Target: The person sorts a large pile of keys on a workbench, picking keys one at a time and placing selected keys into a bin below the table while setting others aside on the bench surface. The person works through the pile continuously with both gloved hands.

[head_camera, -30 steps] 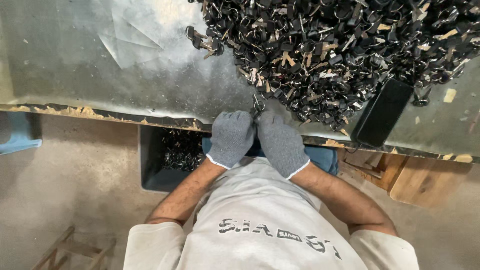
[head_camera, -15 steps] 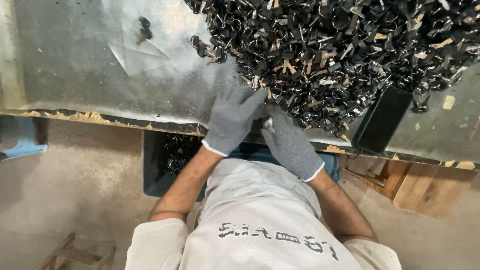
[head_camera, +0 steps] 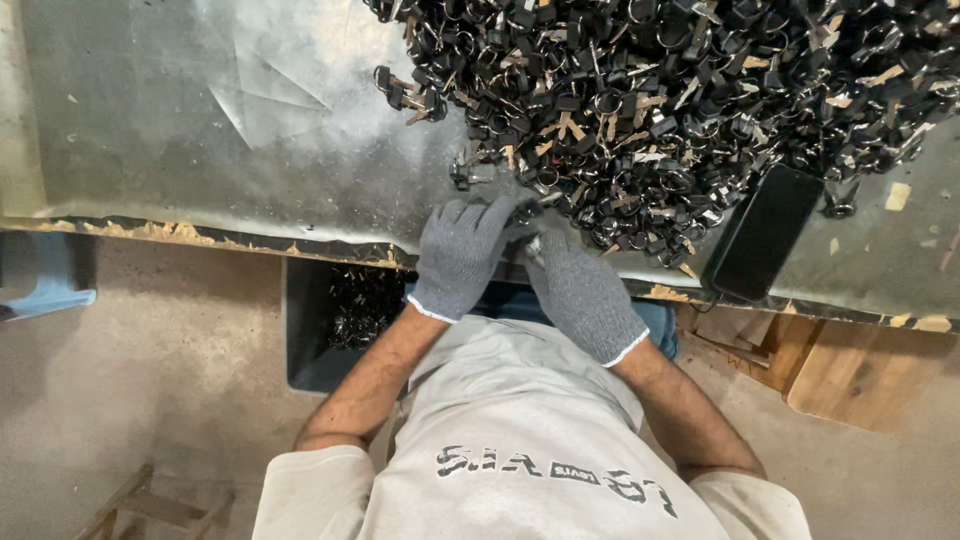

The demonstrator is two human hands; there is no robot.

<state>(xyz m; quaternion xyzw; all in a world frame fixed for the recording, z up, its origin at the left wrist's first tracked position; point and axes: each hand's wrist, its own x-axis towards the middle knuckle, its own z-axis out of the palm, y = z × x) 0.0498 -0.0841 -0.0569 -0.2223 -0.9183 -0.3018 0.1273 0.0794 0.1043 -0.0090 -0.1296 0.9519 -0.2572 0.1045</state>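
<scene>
Both my hands wear grey knit gloves and meet at the near edge of a big pile of small black metal parts [head_camera: 660, 110] on a grey metal-topped table [head_camera: 230, 150]. My left hand [head_camera: 462, 255] lies palm down with its fingers stretched to the pile's edge, touching loose parts there. My right hand [head_camera: 580, 290] is beside it, its fingers curled around a small pale metal part [head_camera: 535, 243] at the fingertips. What lies under the left palm is hidden.
A black phone [head_camera: 762, 232] lies on the table to the right of my hands, next to the pile. Under the table's front edge stands a dark bin [head_camera: 330, 320] with more black parts. Wooden boards [head_camera: 850, 370] lie at the lower right, and a blue stool [head_camera: 45, 285] at the left.
Both hands went from the table's front edge, held together, forward to the pile's edge. The left hand spread out flat and the view shifted closer.
</scene>
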